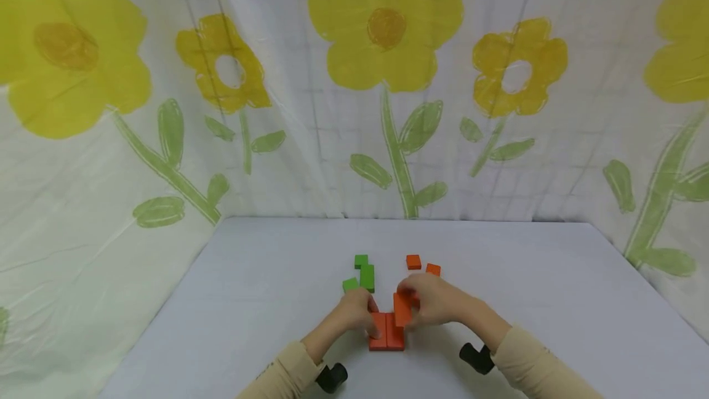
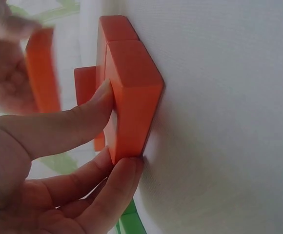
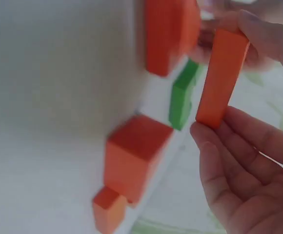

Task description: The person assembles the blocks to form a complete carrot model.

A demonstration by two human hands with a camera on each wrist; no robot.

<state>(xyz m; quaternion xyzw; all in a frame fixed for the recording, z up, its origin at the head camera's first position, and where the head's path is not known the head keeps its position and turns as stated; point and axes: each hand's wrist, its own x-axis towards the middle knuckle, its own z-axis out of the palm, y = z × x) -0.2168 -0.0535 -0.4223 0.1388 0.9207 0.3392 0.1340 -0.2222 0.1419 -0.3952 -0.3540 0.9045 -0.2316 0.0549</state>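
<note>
Two flat orange-red blocks lie side by side on the white table, long edges together. My left hand (image 1: 357,313) pinches the left block (image 1: 378,343), its thumb on the upper face and fingertips at the side, as the left wrist view shows on that block (image 2: 134,105). Beside it is the right block (image 1: 396,342). Just above that one, my right hand (image 1: 440,300) holds a third orange block (image 1: 401,309) between thumb and fingers. In the right wrist view this held block (image 3: 221,80) is gripped at its two ends.
Farther back on the left stand a small green block (image 1: 361,261), a longer green block (image 1: 367,278) and another small green one (image 1: 350,285). Two small orange blocks, one (image 1: 413,261) and another (image 1: 433,270), lie behind my right hand. A flower-printed curtain (image 1: 288,189) hangs behind the table (image 1: 266,263).
</note>
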